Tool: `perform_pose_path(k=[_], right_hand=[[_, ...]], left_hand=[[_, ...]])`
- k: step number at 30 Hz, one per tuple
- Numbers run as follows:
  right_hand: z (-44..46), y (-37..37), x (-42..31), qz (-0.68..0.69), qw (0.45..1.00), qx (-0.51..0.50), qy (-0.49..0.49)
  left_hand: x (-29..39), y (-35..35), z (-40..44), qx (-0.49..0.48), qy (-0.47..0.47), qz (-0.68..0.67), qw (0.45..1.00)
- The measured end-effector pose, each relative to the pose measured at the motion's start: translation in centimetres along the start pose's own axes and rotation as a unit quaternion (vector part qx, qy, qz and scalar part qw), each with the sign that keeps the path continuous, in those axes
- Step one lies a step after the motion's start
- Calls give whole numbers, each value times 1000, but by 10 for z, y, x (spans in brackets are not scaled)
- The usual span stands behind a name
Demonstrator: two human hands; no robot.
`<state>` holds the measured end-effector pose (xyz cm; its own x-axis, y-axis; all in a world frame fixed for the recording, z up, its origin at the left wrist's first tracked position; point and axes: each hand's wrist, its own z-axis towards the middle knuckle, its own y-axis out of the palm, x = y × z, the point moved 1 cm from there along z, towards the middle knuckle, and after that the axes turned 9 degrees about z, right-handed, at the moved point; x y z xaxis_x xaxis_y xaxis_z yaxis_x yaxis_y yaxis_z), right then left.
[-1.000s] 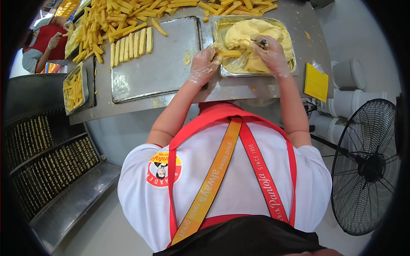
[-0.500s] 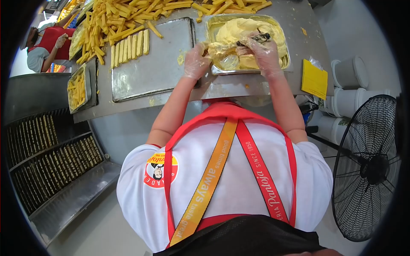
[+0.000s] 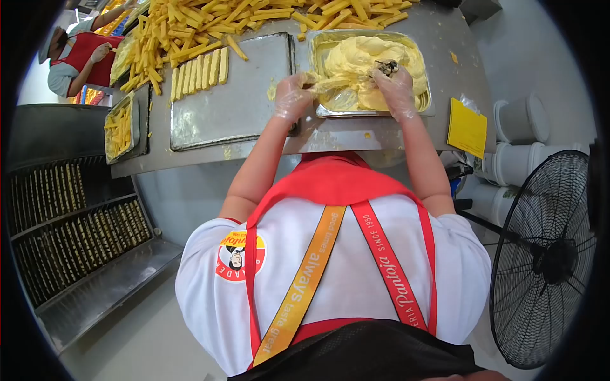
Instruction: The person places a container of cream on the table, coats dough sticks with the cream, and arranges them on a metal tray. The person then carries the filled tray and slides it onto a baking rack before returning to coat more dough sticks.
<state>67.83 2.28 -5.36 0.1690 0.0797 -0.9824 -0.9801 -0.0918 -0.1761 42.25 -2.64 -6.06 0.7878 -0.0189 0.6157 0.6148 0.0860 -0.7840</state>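
My gloved left hand (image 3: 293,96) grips the near end of a yellow bread stick (image 3: 321,82) coated in cream, at the left rim of a metal pan (image 3: 375,113). Thick pale yellow cream (image 3: 356,52) fills much of that pan. Over its right part, my gloved right hand (image 3: 395,95) is closed on a dark-handled spreading tool (image 3: 386,66). The tool's blade is hidden by the hand and the cream. Left of the pan lies a flat metal baking tray (image 3: 232,111) with a row of coated sticks (image 3: 200,72) along its far left.
A heap of plain yellow sticks (image 3: 190,25) covers the table's far side. A smaller tray of sticks (image 3: 121,130) stands left. Yellow paper (image 3: 467,127) lies near the right edge. Beyond are white tubs (image 3: 521,120), a black fan (image 3: 549,254), loaded racks (image 3: 79,228) and a co-worker (image 3: 86,60).
My right hand has shifted a little nearer me, and the tool's handle has turned from lying crosswise to pointing more upward. My left hand still grips the stick. The view has shifted slightly.
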Motion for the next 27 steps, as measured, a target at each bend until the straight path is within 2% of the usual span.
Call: perform_pose_path(k=[1,3,4,6,7,8,10,12,14,15,16,19,20,23,25,27], right_hand=[[-4,6,-20,89,996,14,3],[-20,17,-56,262,964,39,18],[-20,18,-59,276,960,22,31],[-8,19,-61,302,952,-11,48],[1,17,-48,232,971,-6,53],[12,12,-25,159,986,-1,58],[17,12,-28,35,999,5,35],[9,10,-41,-62,998,9,-14],[-5,14,-63,147,989,-13,13],[-8,19,-68,251,967,-26,29],[-5,20,-65,262,964,-29,43],[22,-1,-5,50,996,-47,60],[21,-7,-4,-87,994,-42,56],[0,-6,-19,6,999,24,45],[-11,-6,-19,28,997,39,55],[-16,-5,-19,51,995,55,65]], left_hand=[[1,-3,-2,-15,24,21,999],[-9,-11,-3,-9,206,127,970],[-13,-12,-6,-10,294,178,939],[-15,-12,-4,-1,381,237,893],[-16,-13,-2,5,424,267,866],[-16,-13,-1,14,428,254,868],[-15,-11,0,32,432,228,872],[-16,-9,-4,25,402,255,879],[-15,-3,-4,3,352,277,894],[-17,3,-3,-18,318,285,904],[-17,5,-3,-38,283,293,912],[-11,-1,-14,7,240,141,960],[-10,-7,-17,37,232,127,964],[-25,-42,-37,148,80,58,984],[-56,-60,-44,267,-6,202,942],[-91,-73,-40,322,-73,183,926]])
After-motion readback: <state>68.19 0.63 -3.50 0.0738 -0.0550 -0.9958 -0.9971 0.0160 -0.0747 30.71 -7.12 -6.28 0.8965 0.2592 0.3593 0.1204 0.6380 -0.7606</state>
